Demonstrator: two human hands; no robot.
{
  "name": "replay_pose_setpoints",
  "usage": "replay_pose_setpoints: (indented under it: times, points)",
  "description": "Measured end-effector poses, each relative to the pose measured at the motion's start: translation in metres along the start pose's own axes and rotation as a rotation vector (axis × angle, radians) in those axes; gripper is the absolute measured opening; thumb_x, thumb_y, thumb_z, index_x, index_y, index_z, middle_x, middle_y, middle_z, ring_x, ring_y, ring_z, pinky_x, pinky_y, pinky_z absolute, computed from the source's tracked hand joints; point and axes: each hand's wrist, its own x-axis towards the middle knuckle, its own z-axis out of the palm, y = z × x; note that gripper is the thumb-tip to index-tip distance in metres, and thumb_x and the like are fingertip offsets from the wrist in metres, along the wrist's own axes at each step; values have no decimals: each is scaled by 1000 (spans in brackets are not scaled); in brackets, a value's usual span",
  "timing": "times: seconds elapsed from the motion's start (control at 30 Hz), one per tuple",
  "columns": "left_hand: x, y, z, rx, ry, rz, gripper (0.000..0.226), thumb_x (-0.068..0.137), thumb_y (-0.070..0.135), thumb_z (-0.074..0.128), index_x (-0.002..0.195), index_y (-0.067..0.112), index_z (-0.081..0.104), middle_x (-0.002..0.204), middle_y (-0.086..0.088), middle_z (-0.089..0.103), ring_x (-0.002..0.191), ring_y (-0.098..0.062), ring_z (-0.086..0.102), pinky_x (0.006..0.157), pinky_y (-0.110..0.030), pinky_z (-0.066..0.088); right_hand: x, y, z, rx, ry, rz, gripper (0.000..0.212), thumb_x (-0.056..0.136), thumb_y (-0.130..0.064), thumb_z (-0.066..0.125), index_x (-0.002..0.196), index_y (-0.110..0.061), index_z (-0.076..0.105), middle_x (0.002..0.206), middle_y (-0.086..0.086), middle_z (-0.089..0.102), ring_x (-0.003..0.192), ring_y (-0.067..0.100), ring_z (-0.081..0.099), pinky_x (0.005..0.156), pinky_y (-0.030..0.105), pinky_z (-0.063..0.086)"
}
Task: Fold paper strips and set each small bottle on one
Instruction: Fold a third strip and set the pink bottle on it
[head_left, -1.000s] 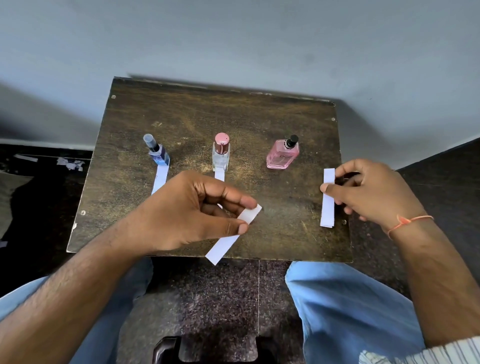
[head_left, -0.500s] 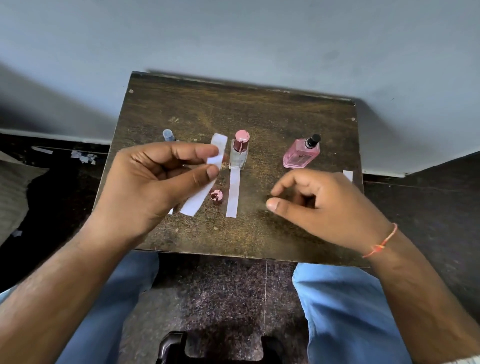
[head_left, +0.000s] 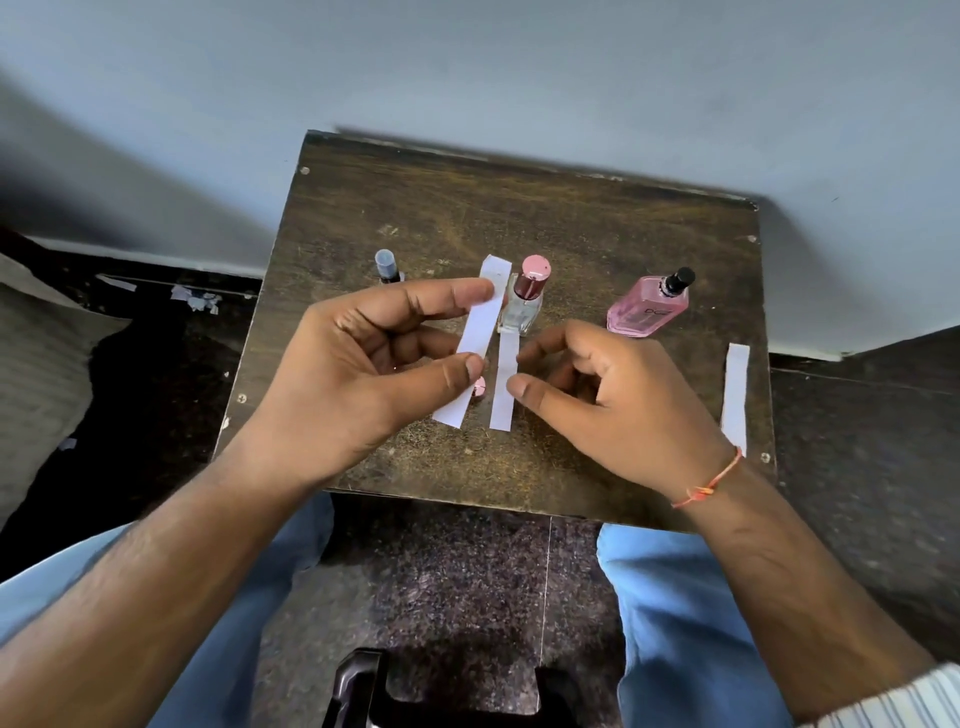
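White paper strip (head_left: 480, 338), thin and limp, pinched between left hand (head_left: 358, 374) thumb and forefinger above the table (head_left: 597, 228). Likely creases easily; best held near its ends. Right hand (head_left: 613, 400) loosely curled, empty, close beside. Pink bottle (head_left: 647, 309) stands unseated.

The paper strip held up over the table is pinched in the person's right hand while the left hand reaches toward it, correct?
Not quite: the hands are swapped. The head view shows the left hand pinching the paper strip between thumb and forefinger over the table, while the right hand, holding nothing, reaches toward it.
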Motion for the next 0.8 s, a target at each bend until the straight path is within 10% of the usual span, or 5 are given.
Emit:
replay_pose_setpoints:
  times: [0.37,0.5,0.63,0.8]
  points:
    - [-2,-3,11,20,-135,33,59,80,-4,84,134,19,75,133,-19,73,103,-30,66,91,-41,62,-8,16,-54,-470,121,411,90,68,-106,52,58,-17,65,55,-6,72,60,17,73,71,39,62]
    - [-3,-6,24,49,-169,10,58,80,-1,85,131,22,76,139,-8,72,99,-16,63,86,-48,56,-9,28,-58,-253,394,313,62,69,-77,85,100,-27,66,88,-8,73,74,10,68,67,25,51]
    - [-3,-13,40,43,-202,-10,57,79,-5,85,129,22,75,133,7,75,93,-4,64,79,-18,60,-2,41,-51,-25,418,88,75,80,-36,96,145,-27,59,134,-9,69,96,11,73,81,11,49]
    - [-1,-20,53,36,-213,-68,60,78,-3,83,134,16,73,126,7,75,93,-5,70,75,-18,60,-1,44,-46,25,397,53,42,91,-27,88,130,-27,71,117,-11,80,104,5,74,74,19,58]
